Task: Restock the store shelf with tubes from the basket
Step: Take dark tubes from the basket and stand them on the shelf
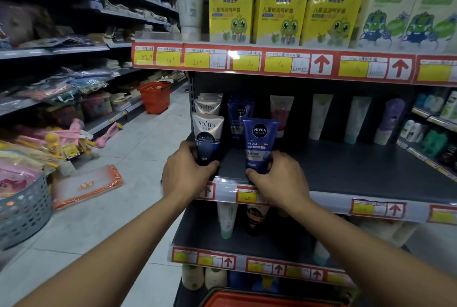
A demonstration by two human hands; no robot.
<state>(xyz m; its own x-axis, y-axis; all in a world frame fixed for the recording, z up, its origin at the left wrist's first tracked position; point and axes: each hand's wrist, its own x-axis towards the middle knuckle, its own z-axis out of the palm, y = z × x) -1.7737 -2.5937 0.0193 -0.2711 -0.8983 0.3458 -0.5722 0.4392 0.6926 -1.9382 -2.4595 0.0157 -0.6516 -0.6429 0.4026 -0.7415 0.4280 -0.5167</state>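
Our left hand (186, 170) grips the lower end of a silver-and-navy Softto tube (207, 139), fingers curled round it, while our right hand (277, 178) wraps the base of a blue Nivea Men tube (259, 144); both tubes stand upright, cap down, at the front edge of the dark middle shelf (346, 173). Behind the Softto tube we count two more of the same kind (207, 106) in a row, and behind the Nivea tube one more dark blue tube (239, 118). Further right along the back of that shelf stand four single tubes: one pink and white (281, 113), two pale green (320, 116), and one purple (390, 121). On the shelf above sit three yellow boxes (279, 16) printed with a green cartoon frog. Two tubes (227, 220) show on the shelf below. The red rim of a basket (259, 298) sits at the bottom edge of the view, and a second red basket (155, 96) stands on the aisle floor well away to the left.
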